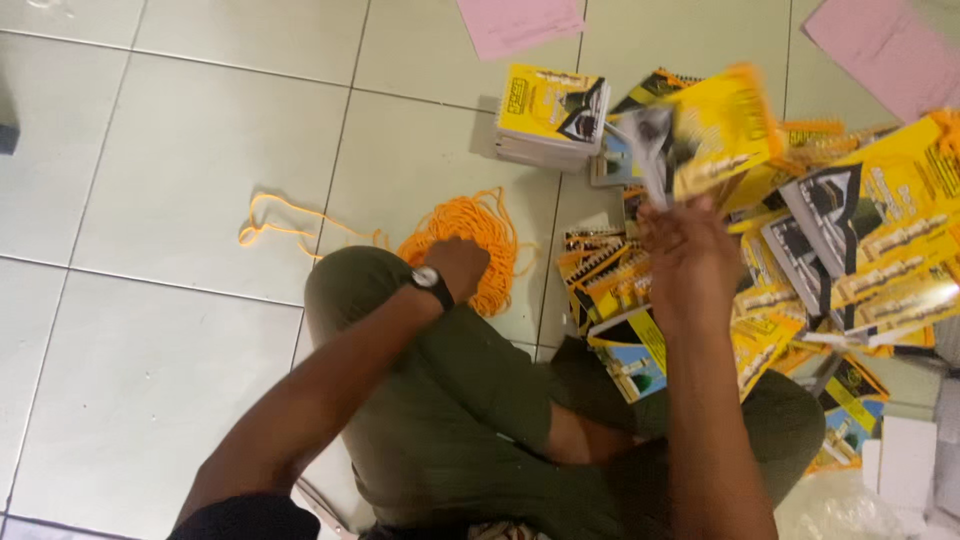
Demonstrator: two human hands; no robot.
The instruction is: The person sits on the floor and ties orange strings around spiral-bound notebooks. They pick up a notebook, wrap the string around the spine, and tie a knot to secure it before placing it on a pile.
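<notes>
A: Right of the stack [548, 117], on the tile floor [180, 170], there's that big heap [860, 250] of yellow booklets spilling toward the knee. What's the right hand [690, 262] doing?

B: It's raised just right of the stack, fingers pinched around one booklet [715, 130], which is blurred.

A: And the cord [470, 245]?

B: Orange bundle just below the stack. The left hand [458, 264] sits on it, fingers curled under, so can't tell if they're gripping. Watch [427, 279] on that wrist.
</notes>
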